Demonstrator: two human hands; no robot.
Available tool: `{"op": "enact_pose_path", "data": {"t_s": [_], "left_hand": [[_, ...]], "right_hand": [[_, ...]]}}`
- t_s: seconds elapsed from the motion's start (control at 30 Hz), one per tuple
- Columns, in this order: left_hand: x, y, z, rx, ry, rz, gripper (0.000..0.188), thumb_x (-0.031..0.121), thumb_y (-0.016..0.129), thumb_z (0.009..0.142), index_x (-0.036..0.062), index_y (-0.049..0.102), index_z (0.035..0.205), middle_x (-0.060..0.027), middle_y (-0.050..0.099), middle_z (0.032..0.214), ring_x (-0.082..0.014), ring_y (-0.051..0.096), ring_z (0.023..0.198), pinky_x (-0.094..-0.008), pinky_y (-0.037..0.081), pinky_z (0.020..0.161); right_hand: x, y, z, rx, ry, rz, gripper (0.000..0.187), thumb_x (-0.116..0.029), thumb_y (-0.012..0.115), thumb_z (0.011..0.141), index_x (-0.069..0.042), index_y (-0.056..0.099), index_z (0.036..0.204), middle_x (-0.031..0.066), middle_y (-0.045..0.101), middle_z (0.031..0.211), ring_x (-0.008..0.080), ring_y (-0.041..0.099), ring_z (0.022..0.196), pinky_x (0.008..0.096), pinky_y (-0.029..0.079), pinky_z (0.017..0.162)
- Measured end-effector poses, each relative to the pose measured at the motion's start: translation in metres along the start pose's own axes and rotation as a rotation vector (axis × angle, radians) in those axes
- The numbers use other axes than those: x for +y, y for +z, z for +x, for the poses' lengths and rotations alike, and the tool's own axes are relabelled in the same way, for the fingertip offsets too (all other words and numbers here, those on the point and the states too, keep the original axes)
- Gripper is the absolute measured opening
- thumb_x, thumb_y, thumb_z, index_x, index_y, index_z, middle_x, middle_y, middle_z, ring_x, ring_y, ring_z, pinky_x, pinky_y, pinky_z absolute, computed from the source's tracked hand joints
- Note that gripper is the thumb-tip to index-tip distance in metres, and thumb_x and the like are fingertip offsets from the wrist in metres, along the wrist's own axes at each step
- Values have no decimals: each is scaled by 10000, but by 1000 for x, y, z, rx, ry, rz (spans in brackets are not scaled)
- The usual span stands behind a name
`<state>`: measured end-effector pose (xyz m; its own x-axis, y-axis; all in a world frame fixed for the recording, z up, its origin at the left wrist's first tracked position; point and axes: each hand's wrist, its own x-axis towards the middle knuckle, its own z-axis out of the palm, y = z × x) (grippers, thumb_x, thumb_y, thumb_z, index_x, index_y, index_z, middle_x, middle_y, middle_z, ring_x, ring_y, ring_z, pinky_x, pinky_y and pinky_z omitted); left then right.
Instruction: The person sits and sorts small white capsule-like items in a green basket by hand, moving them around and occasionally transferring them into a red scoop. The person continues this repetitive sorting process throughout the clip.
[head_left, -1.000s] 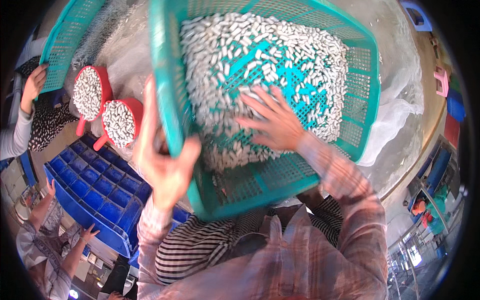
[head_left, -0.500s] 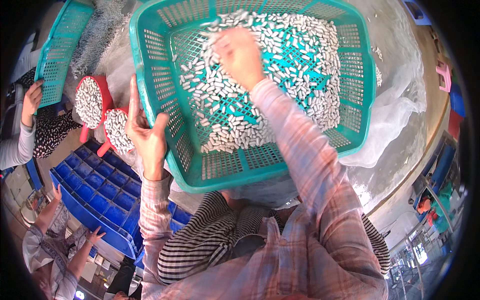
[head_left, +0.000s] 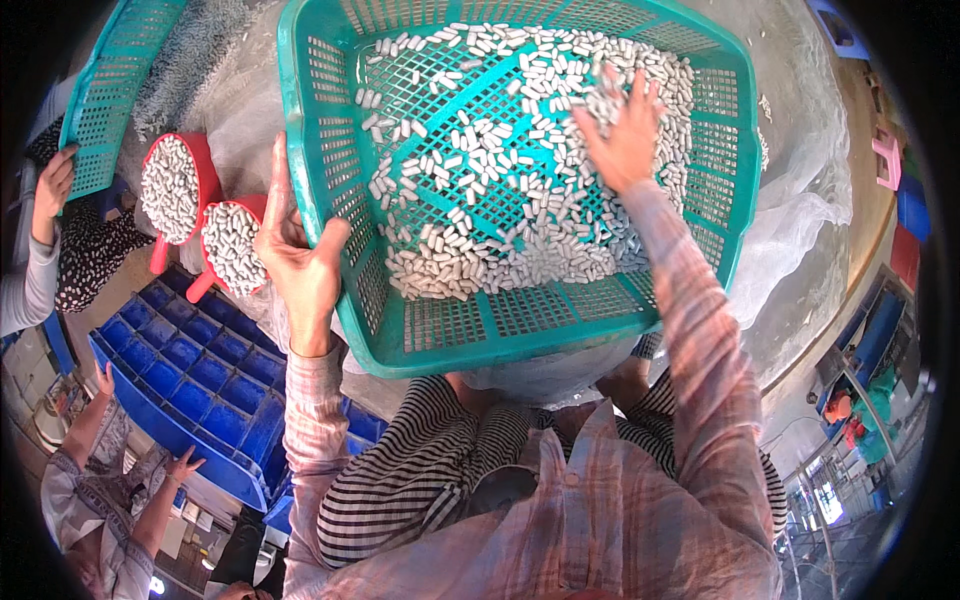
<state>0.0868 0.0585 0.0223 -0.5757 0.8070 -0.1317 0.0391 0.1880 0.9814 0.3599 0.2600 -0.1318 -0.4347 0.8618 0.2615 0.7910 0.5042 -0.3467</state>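
A green mesh basket (head_left: 440, 362) tilts in front of me, with many small white capsule-shaped pieces (head_left: 440, 270) spread over its bottom. My left hand (head_left: 308, 270) grips its left rim, thumb over the edge and fingers along the outer wall. Inside the basket, towards the right, my right hand (head_left: 628, 145) lies palm down on the pieces. Its fingers are spread and slightly blurred. Patches of bare green mesh show at the middle and upper left, while the pieces lie thicker along the near and right sides.
Two red scoops (head_left: 208, 178) full of white pieces stand left of the basket. A blue compartment tray (head_left: 165, 425) lies nearer, a co-worker's hands (head_left: 183, 468) at its edge. Another person's hand (head_left: 54, 178) holds a second green basket (head_left: 98, 110). Clear plastic sheeting (head_left: 795, 230) spreads on the right.
My right hand has swept from the basket's upper middle to its right side, its fingers now spread. More mesh shows at the upper left. The basket has shifted slightly right, my left hand still on it.
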Motion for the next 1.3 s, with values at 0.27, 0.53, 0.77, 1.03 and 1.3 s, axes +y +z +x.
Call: {"op": "enact_pose_path", "data": {"t_s": [0.27, 0.53, 0.77, 1.03, 1.3], "left_hand": [[-2, -1, 11, 21, 57, 29, 825, -173, 495, 669, -2, 310, 1454, -115, 551, 1299, -147, 610, 1032, -245, 488, 871], [-8, -6, -2, 48, 7, -43, 826, -186, 486, 664, -4, 316, 1451, -113, 553, 1293, -140, 607, 1035, -244, 485, 881], [4, 0, 6, 17, 52, 60, 835, -168, 496, 662, 28, 329, 1457, -98, 568, 1275, -119, 604, 1009, -225, 485, 841], [-1, -2, 4, 34, 52, 25, 800, -166, 502, 676, 31, 367, 1439, -112, 606, 1224, -128, 632, 959, -224, 501, 807], [-6, -4, 1, 45, 22, -6, 802, -176, 496, 674, 27, 364, 1438, -117, 593, 1241, -145, 632, 980, -235, 505, 825]], "right_hand": [[-146, -4, -52, -439, -544, 203, 685, -538, 523, 881, -253, 311, 1467, 108, 238, 1541, 315, 216, 1420, 578, 106, 1134], [33, -36, -31, -300, -202, -77, 543, -459, 541, 893, -305, 429, 1402, 118, 276, 1520, 394, 187, 1411, 603, 97, 1115], [-69, 29, 22, 119, -64, 167, 469, -422, 578, 882, -287, 516, 1327, 125, 369, 1461, 387, 267, 1370, 639, 94, 1095], [-100, 1, 9, 134, -284, 339, 56, -219, 692, 778, -204, 731, 816, -56, 573, 1219, 242, 455, 1198, 572, 218, 1075], [-103, 7, 7, 6, -491, 259, 98, -150, 652, 793, -143, 694, 882, -41, 604, 928, 170, 545, 944, 417, 356, 944]]}}
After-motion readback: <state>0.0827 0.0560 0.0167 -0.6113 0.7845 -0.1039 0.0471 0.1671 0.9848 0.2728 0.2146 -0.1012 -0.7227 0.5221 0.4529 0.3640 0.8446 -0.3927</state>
